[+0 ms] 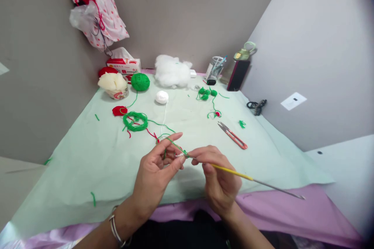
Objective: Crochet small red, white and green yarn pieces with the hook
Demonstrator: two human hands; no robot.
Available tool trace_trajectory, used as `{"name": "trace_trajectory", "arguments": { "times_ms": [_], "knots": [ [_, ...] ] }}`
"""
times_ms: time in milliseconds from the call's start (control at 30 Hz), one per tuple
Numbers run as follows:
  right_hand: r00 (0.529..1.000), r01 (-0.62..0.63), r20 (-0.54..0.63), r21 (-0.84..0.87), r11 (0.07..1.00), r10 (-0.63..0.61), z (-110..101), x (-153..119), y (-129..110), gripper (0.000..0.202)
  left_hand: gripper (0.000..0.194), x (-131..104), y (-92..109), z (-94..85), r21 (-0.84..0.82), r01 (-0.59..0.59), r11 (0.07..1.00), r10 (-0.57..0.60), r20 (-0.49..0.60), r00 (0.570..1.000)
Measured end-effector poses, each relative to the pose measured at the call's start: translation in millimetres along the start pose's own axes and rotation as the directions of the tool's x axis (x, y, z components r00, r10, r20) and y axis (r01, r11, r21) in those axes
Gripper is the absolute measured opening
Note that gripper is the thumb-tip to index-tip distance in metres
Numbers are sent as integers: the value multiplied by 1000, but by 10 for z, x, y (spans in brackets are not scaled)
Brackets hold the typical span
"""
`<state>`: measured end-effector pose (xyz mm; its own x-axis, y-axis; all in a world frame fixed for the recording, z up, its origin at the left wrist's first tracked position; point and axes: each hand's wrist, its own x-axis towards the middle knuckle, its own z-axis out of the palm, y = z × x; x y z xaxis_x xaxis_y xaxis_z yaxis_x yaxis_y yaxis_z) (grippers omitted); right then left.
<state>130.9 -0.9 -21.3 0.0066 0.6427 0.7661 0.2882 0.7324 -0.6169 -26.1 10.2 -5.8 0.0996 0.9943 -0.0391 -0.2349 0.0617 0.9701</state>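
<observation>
My left hand pinches a small piece of green and white yarn work between thumb and fingers, with green yarn running over the raised index finger. My right hand is closed on a yellow-handled crochet hook, whose tip meets the yarn work and whose other hooked end points to the lower right. Green yarn leads back to a loose green coil. A white thread runs from a white ball toward my left hand. Red yarn ends lie just behind that hand.
Red-handled snips lie to the right. Farther back are a green yarn ball, white stuffing, a tissue box, a clear cup and a phone. Small green pieces rest at the back right.
</observation>
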Motion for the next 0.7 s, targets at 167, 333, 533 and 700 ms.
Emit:
{"name": "trace_trajectory", "arguments": {
  "times_ms": [167,333,533,700],
  "knots": [
    [980,182,123,-231,956,-157,-6,-73,3,20,37,-5,-46,-17,88,-92,992,99,-77,992],
    [963,268,112,-297,916,-246,28,-118,4,20,38,-35,-129,-39,235,-293,927,323,-98,941],
    [958,284,103,-274,919,-266,53,-86,37,21,45,-50,-181,-61,328,-449,831,497,-74,865],
    [915,402,192,-343,849,-356,10,-80,10,20,50,-66,-224,-96,349,-523,778,572,-48,819]
  ]
}}
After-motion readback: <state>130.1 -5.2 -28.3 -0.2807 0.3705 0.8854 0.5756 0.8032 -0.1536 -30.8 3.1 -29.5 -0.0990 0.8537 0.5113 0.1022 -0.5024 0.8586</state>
